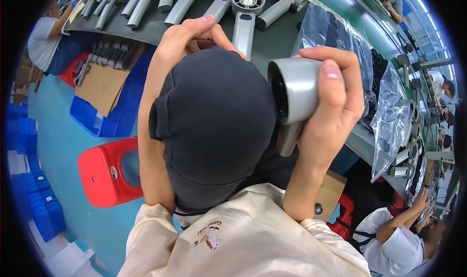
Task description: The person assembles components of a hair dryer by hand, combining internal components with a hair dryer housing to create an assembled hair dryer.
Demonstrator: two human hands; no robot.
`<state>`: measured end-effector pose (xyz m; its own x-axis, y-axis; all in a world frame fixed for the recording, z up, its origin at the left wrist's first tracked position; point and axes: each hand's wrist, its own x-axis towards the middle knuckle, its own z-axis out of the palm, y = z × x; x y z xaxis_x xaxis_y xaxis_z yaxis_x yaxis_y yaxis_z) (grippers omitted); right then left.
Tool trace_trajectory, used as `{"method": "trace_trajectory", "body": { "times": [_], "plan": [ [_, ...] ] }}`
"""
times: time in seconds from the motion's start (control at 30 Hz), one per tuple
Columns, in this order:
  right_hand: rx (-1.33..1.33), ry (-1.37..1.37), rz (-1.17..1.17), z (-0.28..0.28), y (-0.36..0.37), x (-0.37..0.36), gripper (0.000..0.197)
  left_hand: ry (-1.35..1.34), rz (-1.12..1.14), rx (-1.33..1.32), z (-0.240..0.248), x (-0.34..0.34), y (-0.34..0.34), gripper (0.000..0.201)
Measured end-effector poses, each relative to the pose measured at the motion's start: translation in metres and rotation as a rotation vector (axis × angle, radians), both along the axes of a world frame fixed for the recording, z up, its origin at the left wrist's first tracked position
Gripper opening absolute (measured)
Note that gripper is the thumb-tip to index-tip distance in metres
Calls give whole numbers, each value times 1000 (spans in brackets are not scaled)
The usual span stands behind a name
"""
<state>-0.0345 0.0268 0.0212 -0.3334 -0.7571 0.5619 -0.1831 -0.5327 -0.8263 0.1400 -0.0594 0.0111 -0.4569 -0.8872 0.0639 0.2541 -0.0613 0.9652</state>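
My right hand (338,95) grips a grey hair-dryer-shaped housing (300,90) by its round barrel. The barrel's dark open end points left, and its short handle hangs downward. Over at the bench's near edge, my left hand (187,34) has its fingers curled, the thumb on top. A black cap (219,116) covers much of the middle and hides the lower part of that hand, so what it holds cannot be made out. Just beyond its fingers lies a grey housing with a round fan-like head (248,1) and a straight handle (243,34).
Several grey housings (182,6) lie along the dark green bench (279,34). On the right, clear plastic bags (389,121) cover dark parts. A red stool (99,175) and a blue crate (87,116) with cardboard stand on the left. Other people work nearby.
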Motion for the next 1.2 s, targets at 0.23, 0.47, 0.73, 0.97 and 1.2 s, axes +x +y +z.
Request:
{"method": "trace_trajectory", "body": {
  "times": [0.23, 0.47, 0.73, 0.97, 1.2],
  "plan": [
    [-79, 121, -156, 10, 2, -12, 17, -63, 81, -61, -3, -1, -1, 48],
    [-144, 208, -134, -7, -3, -2, 16, -22, 84, -4, -4, -3, 3, 47],
    [233, -341, 88, 0, 9, -4, 36, -114, 40, -78, 1, 2, 1, 47],
    [391, -517, 308, 0, 4, -7, 55, -120, 65, -115, -5, 8, -8, 49],
    [304, -303, 116, 3, 9, 5, 51, -157, 47, -86, -2, 10, -6, 48]
  ]
}}
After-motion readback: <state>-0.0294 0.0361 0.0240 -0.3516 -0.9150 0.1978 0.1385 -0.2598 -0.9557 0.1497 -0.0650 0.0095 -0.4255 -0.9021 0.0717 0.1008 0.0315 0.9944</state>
